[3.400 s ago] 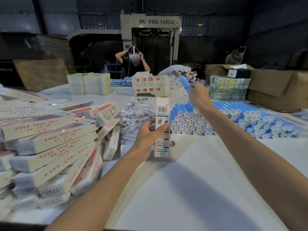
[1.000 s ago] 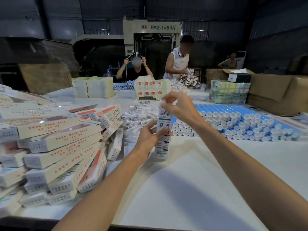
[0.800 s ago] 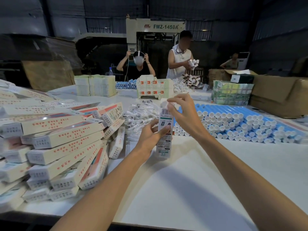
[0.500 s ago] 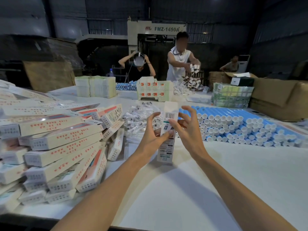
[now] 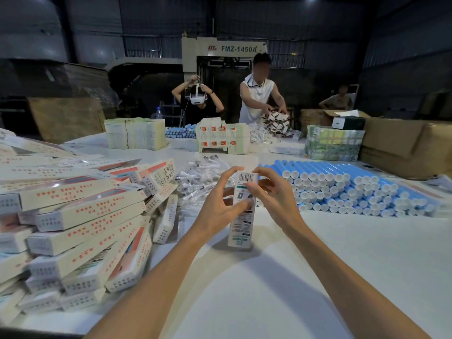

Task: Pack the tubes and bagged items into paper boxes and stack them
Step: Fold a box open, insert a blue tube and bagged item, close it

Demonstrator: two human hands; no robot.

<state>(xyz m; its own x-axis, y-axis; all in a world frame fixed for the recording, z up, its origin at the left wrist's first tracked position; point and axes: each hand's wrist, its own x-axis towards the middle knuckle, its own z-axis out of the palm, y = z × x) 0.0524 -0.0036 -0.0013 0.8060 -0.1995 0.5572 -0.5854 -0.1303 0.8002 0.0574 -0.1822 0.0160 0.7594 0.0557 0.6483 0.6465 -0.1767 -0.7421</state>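
Holds tall white printed paper box (image 5: 241, 216) upright on matte white desk (image 5: 269, 277), left hand (image 5: 215, 211) and right hand (image 5: 276, 199) grips both clamped on its upper half. Behind, clear bagged items (image 5: 198, 174); right, blue white-capped tubes (image 5: 342, 182); left, packed white boxes (image 5: 80, 216). Beyond, in dim warehouse, grey FMZ-1450A machine (image 5: 234, 48).

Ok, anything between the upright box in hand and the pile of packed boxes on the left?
Nothing visible. The upright white paper box, held by the left hand and right hand, faces the pile of packed white boxes across bare white table. The clear bagged items lie behind that path.
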